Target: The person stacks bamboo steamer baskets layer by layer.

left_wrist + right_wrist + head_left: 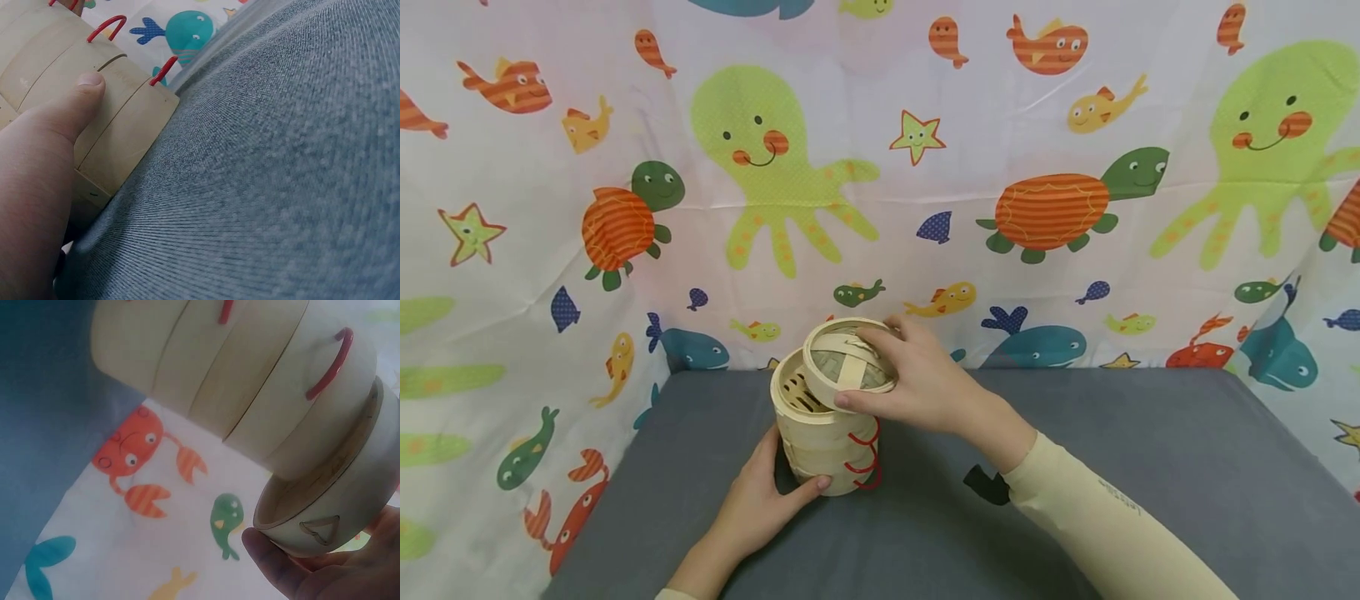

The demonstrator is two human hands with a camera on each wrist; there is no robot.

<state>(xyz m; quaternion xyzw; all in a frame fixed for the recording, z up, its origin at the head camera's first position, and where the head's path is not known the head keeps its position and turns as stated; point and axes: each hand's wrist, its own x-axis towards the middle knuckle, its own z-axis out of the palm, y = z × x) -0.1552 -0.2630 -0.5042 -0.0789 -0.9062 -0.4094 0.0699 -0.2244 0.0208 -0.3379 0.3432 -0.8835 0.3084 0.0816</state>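
Observation:
A stack of bamboo steamer baskets (816, 446) stands on the grey cloth, with red loops down its right side. My left hand (760, 500) grips the stack low down, its thumb across the front wall; in the left wrist view that thumb (87, 94) lies over the lower tiers. Above the stack, my right hand (917, 379) holds the woven bamboo lid (852, 368) by its rim, thumb at the front edge. The lid is tilted and shifted to the right, so the slotted inside of the top basket (797, 392) shows. From the right wrist, the lid's hollow underside (319, 487) is visible.
Grey cloth (1112, 475) covers the table. A white curtain (880, 208) printed with sea animals hangs behind and along the left side. Beneath my right forearm is a small black object (987, 485), its kind unclear.

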